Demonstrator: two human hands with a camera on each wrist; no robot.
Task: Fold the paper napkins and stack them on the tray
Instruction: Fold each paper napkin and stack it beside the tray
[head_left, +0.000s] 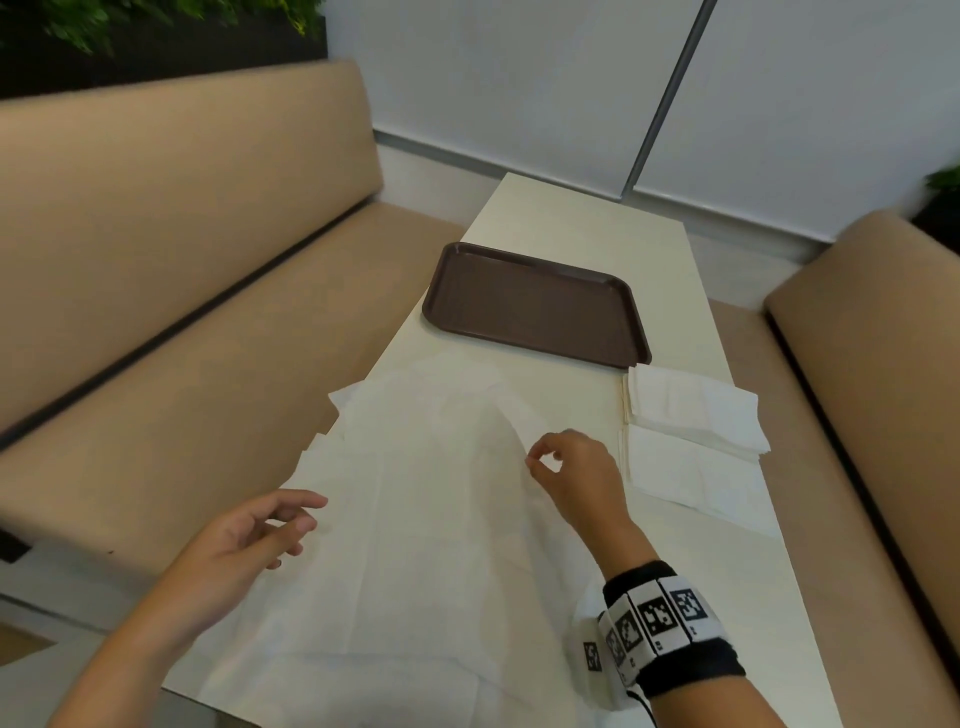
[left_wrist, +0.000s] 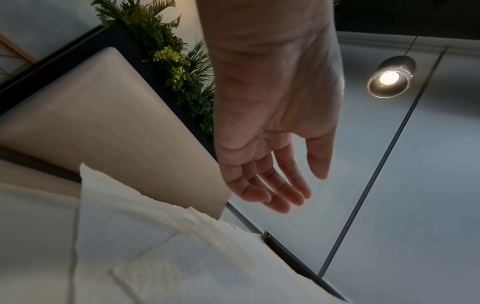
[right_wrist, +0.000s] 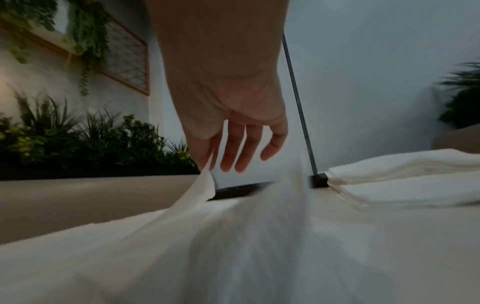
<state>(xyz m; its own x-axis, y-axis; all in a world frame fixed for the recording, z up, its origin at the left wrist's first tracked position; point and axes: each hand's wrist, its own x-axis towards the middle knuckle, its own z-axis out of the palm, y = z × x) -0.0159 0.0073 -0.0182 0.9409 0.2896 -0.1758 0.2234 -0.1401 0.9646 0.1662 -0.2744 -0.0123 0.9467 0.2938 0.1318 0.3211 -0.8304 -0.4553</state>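
Item: napkin (head_left: 415, 519), unfolded, nearer us than the tray (head_left: 535, 301). Our right hand (head_left: 576, 473) pinches its right edge; left hand (head_left: 244, 540) spread, just left.

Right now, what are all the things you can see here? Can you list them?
Tray: one, dark brown, far part of the table, nothing on it.
Open napkin: one, white, spread on the near table.
Napkin piles: two, white, right of the open napkin, just in front of the tray.
Table: one, cream.
Benches: two, tan, either side.
Plants: green, behind the benches.
Lamp: one, lit, overhead.
Wristband: black and white, right wrist.
Left hand: relaxed, holding nothing.
Right hand: pinching the open napkin's edge.
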